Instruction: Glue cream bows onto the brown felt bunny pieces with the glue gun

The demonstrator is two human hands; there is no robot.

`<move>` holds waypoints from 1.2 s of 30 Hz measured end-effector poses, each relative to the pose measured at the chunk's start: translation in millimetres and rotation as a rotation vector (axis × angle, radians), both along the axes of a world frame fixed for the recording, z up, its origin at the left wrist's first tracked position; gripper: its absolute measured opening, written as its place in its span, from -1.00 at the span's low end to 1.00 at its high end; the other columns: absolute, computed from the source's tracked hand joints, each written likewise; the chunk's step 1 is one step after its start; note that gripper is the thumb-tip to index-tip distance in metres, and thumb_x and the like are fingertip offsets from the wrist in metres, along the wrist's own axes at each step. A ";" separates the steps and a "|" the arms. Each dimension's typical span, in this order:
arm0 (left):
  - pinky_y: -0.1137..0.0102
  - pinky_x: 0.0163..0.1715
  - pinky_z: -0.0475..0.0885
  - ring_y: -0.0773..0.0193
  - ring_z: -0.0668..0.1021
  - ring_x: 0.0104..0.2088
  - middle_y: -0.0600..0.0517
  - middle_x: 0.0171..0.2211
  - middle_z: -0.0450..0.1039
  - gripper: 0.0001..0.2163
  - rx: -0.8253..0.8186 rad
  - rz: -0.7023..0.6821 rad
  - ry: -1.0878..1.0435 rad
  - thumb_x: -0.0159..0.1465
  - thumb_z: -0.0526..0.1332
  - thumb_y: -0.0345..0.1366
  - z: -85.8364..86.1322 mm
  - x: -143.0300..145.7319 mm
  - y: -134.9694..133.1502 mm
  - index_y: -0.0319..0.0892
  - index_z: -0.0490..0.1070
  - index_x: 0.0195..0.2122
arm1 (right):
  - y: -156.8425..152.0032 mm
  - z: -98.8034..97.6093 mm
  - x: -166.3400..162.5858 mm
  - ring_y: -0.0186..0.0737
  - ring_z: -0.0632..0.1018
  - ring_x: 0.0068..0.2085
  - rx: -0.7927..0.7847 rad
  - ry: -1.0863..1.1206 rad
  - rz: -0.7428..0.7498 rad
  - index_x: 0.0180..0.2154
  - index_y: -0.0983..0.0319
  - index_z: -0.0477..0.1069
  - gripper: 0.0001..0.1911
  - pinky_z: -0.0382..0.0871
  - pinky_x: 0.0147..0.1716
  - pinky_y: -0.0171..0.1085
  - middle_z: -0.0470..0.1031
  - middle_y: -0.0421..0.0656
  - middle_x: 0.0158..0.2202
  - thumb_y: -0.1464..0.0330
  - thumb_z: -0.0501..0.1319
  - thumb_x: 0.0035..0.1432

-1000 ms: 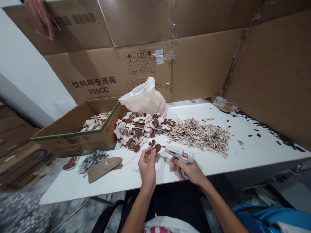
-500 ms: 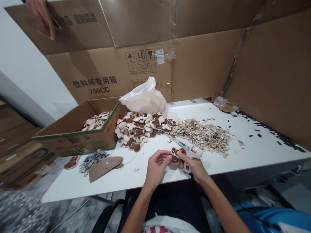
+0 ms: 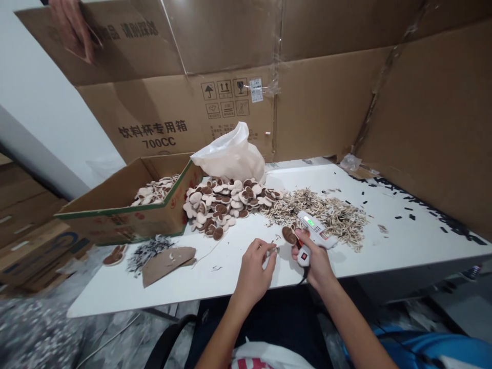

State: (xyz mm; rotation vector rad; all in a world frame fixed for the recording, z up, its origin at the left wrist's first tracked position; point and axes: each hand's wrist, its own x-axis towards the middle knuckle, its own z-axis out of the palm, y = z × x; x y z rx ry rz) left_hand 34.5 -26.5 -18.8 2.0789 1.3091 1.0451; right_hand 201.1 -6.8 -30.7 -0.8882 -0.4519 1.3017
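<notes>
My right hand point(image 3: 314, 261) is wrapped round the grip of a white hot glue gun point(image 3: 315, 229), whose nozzle points up and left. A brown ear-shaped felt piece point(image 3: 289, 235) sits against the same hand's fingertips, just above the white table point(image 3: 384, 251). My left hand point(image 3: 254, 269) hovers a little to the left, thumb and fingers pinched on a tiny pale bit point(image 3: 272, 249) too small to name. A heap of brown and cream felt pieces point(image 3: 226, 202) lies behind both hands.
A pile of small pale bows point(image 3: 330, 212) lies right of the heap. An open cardboard box point(image 3: 115, 218) holds more pieces at the left. Also here are a white plastic bag point(image 3: 230, 154), a cardboard scrap point(image 3: 167, 259), cardboard walls, and another person's hand point(image 3: 75, 28) at top left.
The glue gun and brown piece moved right and slightly up with my right hand. My left hand let go of the brown piece and drew back, pinched on a small bit.
</notes>
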 end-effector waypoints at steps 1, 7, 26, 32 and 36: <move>0.27 -0.17 0.40 0.16 0.49 -0.22 -0.06 -0.20 0.44 -0.80 0.037 0.006 0.051 0.42 0.14 -0.31 -0.9 1.4 -1.0 -0.11 0.53 -0.03 | -0.4 0.4 -0.2 -0.39 0.39 -0.67 -0.004 -0.002 0.002 -0.34 0.17 0.38 -0.58 0.32 -0.71 -0.42 0.45 -0.32 -0.61 0.21 0.57 -0.09; 0.17 -0.14 0.37 0.06 0.43 -0.17 -0.08 -0.22 0.40 -0.93 0.198 0.064 0.242 0.34 0.25 -0.35 -1.8 6.6 -6.1 -0.13 0.52 -0.20 | -1.7 0.3 -1.1 -0.36 0.39 -0.68 -0.008 -0.020 0.009 -0.34 0.16 0.38 -0.59 0.31 -0.71 -0.39 0.45 -0.32 -0.62 0.21 0.56 -0.08; 0.24 -0.08 0.35 0.15 0.52 -0.19 0.00 -0.29 0.58 -0.95 0.051 -0.383 0.152 0.29 0.34 -0.33 9.2 -1.3 -11.8 -0.09 0.55 -0.34 | -4.2 -3.0 -0.7 -0.35 0.40 -0.67 -0.048 -0.137 0.044 -0.33 0.18 0.40 -0.62 0.26 -0.67 -0.41 0.44 -0.31 -0.68 0.14 0.51 0.01; 0.29 -0.17 0.42 0.16 0.56 -0.29 -0.04 -0.32 0.61 -0.82 -0.249 -0.178 -0.316 0.35 0.27 -0.15 16.1 -5.4 -8.1 -0.11 0.59 -0.28 | -4.6 -3.3 -3.0 -0.33 0.39 -0.68 -0.017 -0.197 0.042 -0.34 0.19 0.41 -0.58 0.22 -0.69 -0.39 0.43 -0.30 -0.68 0.07 0.50 0.00; 0.35 -0.24 0.45 0.20 0.56 -0.33 -0.04 -0.35 0.60 -0.76 -0.375 -0.031 -0.594 0.31 0.32 -0.09 8.8 -11.8 1.0 -0.17 0.58 -0.22 | -6.0 -3.5 -4.7 -0.33 0.40 -0.68 -0.010 -0.269 0.069 -0.33 0.19 0.41 -0.55 0.23 -0.69 -0.39 0.45 -0.29 -0.68 0.04 0.51 -0.03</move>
